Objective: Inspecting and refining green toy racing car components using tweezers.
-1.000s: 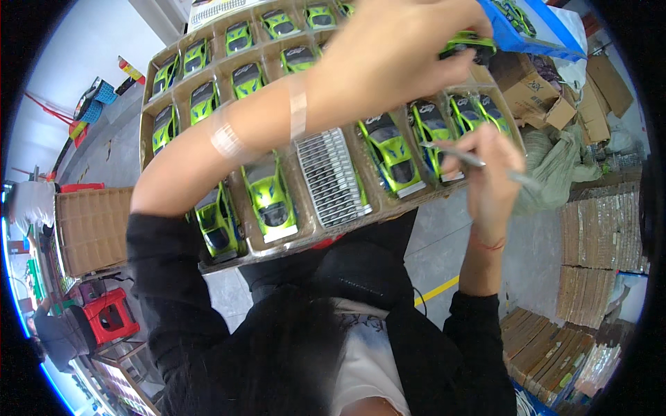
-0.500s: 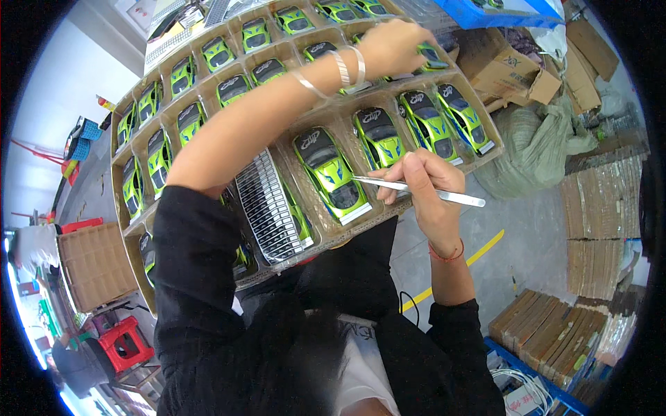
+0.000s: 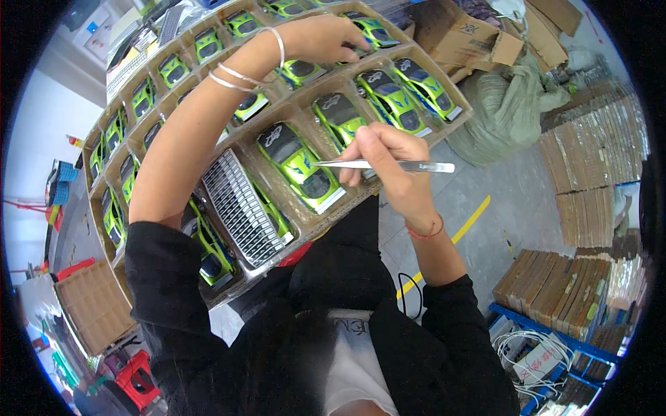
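Note:
My right hand (image 3: 397,165) pinches silver tweezers (image 3: 423,167), their tips over the bonnet of a green toy car (image 3: 295,163) with a black roof. My left arm reaches across the brown compartment tray (image 3: 333,206). At its far right part my left hand (image 3: 325,39) has its fingers apart, fingertips beside another green toy car (image 3: 374,29); whether they touch it I cannot tell. A white sheet with rows of dark rectangular stickers (image 3: 239,208) lies over a near compartment, partly covering a car. My left forearm hides several cars.
Cardboard boxes (image 3: 461,40) and a pale green sack (image 3: 510,118) lie right of the tray. Stacked flat cardboard (image 3: 555,288) stands at lower right, near a blue crate (image 3: 590,340) with white cables. An empty brown tray (image 3: 94,305) and red stool (image 3: 137,381) are at lower left.
The tray and both hands have shifted left in view as the view turned. My left hand's fingers show clearly now beside the far car. The tweezers stay at the same car's bonnet.

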Tool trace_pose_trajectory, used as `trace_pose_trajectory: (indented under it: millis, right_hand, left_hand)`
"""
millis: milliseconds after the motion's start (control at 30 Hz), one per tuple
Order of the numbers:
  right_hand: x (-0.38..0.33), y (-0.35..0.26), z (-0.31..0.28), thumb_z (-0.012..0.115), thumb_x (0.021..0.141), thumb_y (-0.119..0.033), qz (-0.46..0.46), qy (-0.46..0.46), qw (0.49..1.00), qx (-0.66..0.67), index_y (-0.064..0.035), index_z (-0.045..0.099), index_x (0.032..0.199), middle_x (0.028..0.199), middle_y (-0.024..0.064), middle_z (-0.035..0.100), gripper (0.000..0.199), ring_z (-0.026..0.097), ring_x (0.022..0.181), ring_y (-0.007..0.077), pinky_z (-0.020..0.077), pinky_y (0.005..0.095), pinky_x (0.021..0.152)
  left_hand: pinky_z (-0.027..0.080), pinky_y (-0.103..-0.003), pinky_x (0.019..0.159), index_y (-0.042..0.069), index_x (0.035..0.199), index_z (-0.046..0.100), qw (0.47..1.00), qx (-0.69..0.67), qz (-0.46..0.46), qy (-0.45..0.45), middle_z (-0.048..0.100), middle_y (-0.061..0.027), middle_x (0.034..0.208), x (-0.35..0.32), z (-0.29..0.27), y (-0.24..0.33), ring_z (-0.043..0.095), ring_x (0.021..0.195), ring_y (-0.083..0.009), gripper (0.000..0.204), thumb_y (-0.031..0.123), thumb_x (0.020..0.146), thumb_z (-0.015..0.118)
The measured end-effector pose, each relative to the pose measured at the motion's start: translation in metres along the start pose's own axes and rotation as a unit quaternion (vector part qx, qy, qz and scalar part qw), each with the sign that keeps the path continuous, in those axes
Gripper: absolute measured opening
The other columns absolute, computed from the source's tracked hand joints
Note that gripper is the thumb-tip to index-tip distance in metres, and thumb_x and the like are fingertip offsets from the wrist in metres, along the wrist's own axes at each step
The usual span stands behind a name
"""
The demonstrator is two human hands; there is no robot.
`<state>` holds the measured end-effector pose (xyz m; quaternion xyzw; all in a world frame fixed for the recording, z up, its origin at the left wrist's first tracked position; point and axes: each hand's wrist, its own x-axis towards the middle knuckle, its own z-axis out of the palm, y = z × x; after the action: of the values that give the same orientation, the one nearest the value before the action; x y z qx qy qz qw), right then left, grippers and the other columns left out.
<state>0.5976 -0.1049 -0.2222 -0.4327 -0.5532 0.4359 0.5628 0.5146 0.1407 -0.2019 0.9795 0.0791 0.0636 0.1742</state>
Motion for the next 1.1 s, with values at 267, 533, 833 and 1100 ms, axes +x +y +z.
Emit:
trace_pose_trajectory:
  millis: [267,533,833,1100]
  right_hand:
    - [-0.007,0.005,-0.006,0.048,0.103,-0.017,-0.02,0.017,0.999,0.028,0.0062,0.065,0.084,0.072,0.0125,0.067,0.034,0.061,0.062,0.0138,0.0483,0.025,0.06]
    - [-0.017,0.021,0.011,0.05,0.102,-0.016,-0.063,0.028,0.997,0.037,0.0055,0.064,0.084,0.071,0.009,0.066,0.032,0.061,0.062,0.0112,0.0484,0.0239,0.058]
    - [-0.034,0.004,0.057,0.055,0.1,-0.015,0.02,-0.068,0.997,0.042,0.0044,0.066,0.082,0.073,0.0093,0.068,0.028,0.064,0.065,0.0116,0.0507,0.0233,0.061]
    - [-0.03,0.003,0.11,0.055,0.1,-0.024,0.095,-0.126,0.987,0.021,0.0017,0.067,0.079,0.066,0.0072,0.065,0.035,0.061,0.056,0.0091,0.048,0.0218,0.052]
  left_hand:
    - [0.052,-0.042,0.088,0.008,0.118,0.068,0.991,0.065,0.067,0.097,0.07,-0.0158,0.108,0.001,0.007,-0.011,0.067,0.1,-0.0323,0.04,0.017,0.08,0.073]
    - [0.053,-0.045,0.065,0.004,0.1,0.061,0.946,0.094,0.063,0.303,0.067,-0.0209,0.081,-0.021,0.016,0.014,0.065,0.074,-0.0377,0.021,0.014,0.082,0.065]
    - [0.06,-0.026,0.06,-0.002,0.109,0.065,0.856,0.197,0.051,0.475,0.073,-0.0181,0.092,-0.122,-0.02,0.055,0.072,0.073,-0.0196,0.028,0.01,0.084,0.069]
    - [0.051,-0.037,0.096,-0.01,0.121,0.054,0.857,-0.048,-0.249,0.448,0.067,-0.0225,0.114,-0.294,-0.005,0.221,0.066,0.106,-0.0279,0.037,0.004,0.089,0.065]
